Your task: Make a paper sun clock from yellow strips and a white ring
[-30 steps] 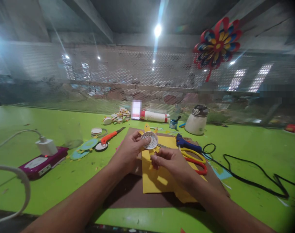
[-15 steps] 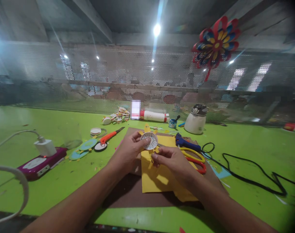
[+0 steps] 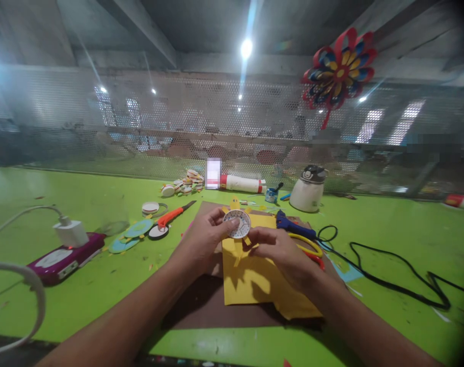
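Note:
My left hand (image 3: 209, 233) is closed on a small paper turtle (image 3: 237, 224), its thumb pressing on the round white patterned shell. The turtle has a yellow head at the top, yellow legs and a long tail strip hanging below. My right hand (image 3: 279, 250) is beside the turtle's lower right leg, thumb and index finger apart, the fingertips close to or touching that leg. Beneath both hands lies yellow paper (image 3: 247, 285) on a brown board (image 3: 201, 306). Yellow-and-red-handled scissors (image 3: 306, 244) lie partly behind my right hand.
A blue glue gun (image 3: 295, 224) with a black cord sits right of the board. To the left are an orange utility knife (image 3: 170, 216), blue paper discs (image 3: 125, 242) and a purple power strip (image 3: 67, 257). A white kettle-shaped container (image 3: 308, 191) and several finished turtles (image 3: 188, 181) stand farther back.
My right hand has let go of the tail strip and moved slightly up and right, to the lower right leg. The turtle has shifted slightly right and down in my left hand.

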A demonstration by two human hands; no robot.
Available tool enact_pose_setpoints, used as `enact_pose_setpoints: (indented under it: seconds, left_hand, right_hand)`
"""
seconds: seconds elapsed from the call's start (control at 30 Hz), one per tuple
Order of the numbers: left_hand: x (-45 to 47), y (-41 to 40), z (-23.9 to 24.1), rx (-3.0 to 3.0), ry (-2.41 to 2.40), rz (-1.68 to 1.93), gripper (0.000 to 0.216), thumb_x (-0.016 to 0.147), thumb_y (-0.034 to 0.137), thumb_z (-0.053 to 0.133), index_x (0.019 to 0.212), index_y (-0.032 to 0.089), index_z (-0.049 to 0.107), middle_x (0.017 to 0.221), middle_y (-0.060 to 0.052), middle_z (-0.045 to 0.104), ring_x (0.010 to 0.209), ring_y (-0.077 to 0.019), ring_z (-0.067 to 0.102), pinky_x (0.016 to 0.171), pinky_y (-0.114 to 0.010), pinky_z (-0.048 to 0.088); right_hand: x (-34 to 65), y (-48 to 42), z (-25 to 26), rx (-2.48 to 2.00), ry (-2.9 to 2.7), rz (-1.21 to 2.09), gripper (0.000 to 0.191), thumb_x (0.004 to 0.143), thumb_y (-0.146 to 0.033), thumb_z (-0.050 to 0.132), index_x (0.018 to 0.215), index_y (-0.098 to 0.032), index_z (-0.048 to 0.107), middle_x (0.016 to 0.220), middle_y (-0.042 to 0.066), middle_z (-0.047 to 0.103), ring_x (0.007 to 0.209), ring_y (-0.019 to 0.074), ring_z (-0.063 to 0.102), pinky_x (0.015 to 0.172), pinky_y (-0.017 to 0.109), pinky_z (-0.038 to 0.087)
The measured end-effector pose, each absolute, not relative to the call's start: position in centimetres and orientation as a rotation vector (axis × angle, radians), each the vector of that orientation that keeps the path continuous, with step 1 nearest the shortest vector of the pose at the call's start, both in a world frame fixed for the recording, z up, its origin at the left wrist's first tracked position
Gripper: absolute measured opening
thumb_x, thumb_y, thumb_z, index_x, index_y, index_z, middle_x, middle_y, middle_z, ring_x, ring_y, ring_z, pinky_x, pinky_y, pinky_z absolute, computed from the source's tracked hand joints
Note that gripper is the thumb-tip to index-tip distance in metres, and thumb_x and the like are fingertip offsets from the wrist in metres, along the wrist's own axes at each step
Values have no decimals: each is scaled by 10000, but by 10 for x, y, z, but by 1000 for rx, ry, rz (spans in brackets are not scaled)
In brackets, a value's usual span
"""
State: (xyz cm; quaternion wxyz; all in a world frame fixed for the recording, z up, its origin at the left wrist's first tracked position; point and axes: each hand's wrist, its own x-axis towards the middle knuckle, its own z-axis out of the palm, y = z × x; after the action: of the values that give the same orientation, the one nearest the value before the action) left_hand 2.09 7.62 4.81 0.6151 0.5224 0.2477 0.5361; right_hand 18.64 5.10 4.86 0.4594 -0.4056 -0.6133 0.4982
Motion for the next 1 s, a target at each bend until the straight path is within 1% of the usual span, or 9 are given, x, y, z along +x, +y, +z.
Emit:
enact_pose_setpoints:
  seconds: [0.03,0.1,0.17,0.27,0.37,0.53,0.7,0.87,1.0]
  left_hand:
    - [21,76,48,1221,577,1230,190,714,228,702,870,142,635,873,-50,693,794,-147,626,770,-269,450]
    - [22,74,49,1272,606,1193,234,717,242,698,924,148,642,898,-62,693,803,-158,624,773,-284,445]
    - [24,72,50,1334,649,1122,283,703,261,710,953,148,643,885,-66,693,777,-159,619,753,-286,443]
    - [28,66,52,1417,676,998,308,667,284,738,918,135,638,861,-63,687,767,-161,610,747,-286,438]
    - [32,65,51,1498,697,930,298,650,303,748,864,131,632,813,-53,675,741,-157,603,711,-276,438]
    - [32,70,45,1591,707,892,271,635,299,754,819,143,630,756,-40,665,674,-144,587,633,-252,426]
    - [32,66,49,1597,709,877,255,664,308,735,820,139,624,762,-37,659,686,-142,589,643,-252,426]
    - [34,63,51,1586,710,878,278,663,322,736,831,132,622,759,-37,654,697,-143,588,653,-252,425]
    - [33,64,50,1590,713,870,313,661,325,738,880,129,630,809,-50,655,731,-155,591,682,-263,429]
  right_hand:
    - [190,53,50,-996,-1463,1201,177,574,-106,597,722,-153,682,735,23,641,738,153,558,720,299,425]
    - [197,56,54,-948,-1354,1146,148,608,-127,590,721,-155,681,765,37,645,773,164,571,758,320,432]
    - [203,57,58,-865,-1276,1126,96,690,-210,608,734,-154,673,800,49,639,794,170,577,775,332,438]
    - [206,56,63,-801,-1306,1131,184,763,-333,622,789,-157,667,822,46,626,804,162,573,760,312,442]
    - [205,55,64,-856,-1434,1062,191,732,-334,673,804,-158,665,796,26,624,756,138,558,734,285,435]
    - [201,52,64,-971,-1489,836,199,684,-328,688,662,-144,617,691,13,593,657,130,529,654,283,433]
    - [198,49,66,-1000,-1512,738,194,712,-316,650,658,-136,600,649,12,579,607,121,512,595,273,429]
    - [198,50,65,-1012,-1508,663,191,723,-311,639,656,-136,598,633,14,585,595,122,521,589,273,431]
    - [199,52,64,-994,-1506,669,190,728,-321,642,675,-143,601,641,10,594,597,118,531,579,264,441]
